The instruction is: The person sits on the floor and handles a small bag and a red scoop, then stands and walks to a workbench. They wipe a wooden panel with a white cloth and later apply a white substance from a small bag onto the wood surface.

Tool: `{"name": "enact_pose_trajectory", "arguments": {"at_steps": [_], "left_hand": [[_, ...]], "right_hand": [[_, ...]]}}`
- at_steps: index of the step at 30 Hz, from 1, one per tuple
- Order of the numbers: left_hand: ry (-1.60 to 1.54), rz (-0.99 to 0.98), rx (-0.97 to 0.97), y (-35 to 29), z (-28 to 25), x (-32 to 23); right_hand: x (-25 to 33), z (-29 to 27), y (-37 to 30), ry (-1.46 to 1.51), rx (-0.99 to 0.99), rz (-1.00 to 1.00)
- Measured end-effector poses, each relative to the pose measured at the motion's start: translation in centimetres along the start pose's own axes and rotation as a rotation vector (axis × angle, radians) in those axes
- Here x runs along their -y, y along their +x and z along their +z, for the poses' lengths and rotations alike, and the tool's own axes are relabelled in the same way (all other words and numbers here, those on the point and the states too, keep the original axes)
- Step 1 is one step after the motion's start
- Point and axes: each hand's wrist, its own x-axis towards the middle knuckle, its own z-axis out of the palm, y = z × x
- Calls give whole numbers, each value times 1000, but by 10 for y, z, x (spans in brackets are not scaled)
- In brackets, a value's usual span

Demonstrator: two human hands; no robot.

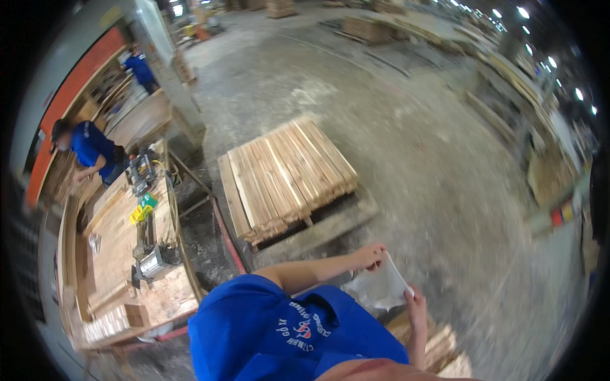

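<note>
In front of my body, both hands hold a thin white plastic bag or sheet [379, 287] stretched between them. My left hand [370, 256] reaches out across the front with its fingers closed on the upper end of the white edge. Lower and to the right, my right hand [416, 301] pinches the other end of that edge. The white piece hangs slack below and to the left of the edge. Below my right forearm, partly hidden, lie light wooden pieces [438, 346].
A stack of wooden slats [289, 174] rests on a pallet [343, 219] ahead. At left stands a wooden workbench [111, 254] with power tools [141, 174], a nail gun [152, 260] and a yellow-green packet [143, 208]. Two people [95, 143] in blue work beyond it. Timber lines the far right.
</note>
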Motion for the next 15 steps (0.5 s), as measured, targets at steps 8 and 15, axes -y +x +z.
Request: {"name": "enact_pose_trajectory", "arguments": {"at_steps": [8,15], "left_hand": [[-82,51,42,174,-68,-167],[506,633,-4,326,-105,-238]], "right_hand": [[109,-3,234,978,184,378],[163,-32,405,832,422,468]]}}
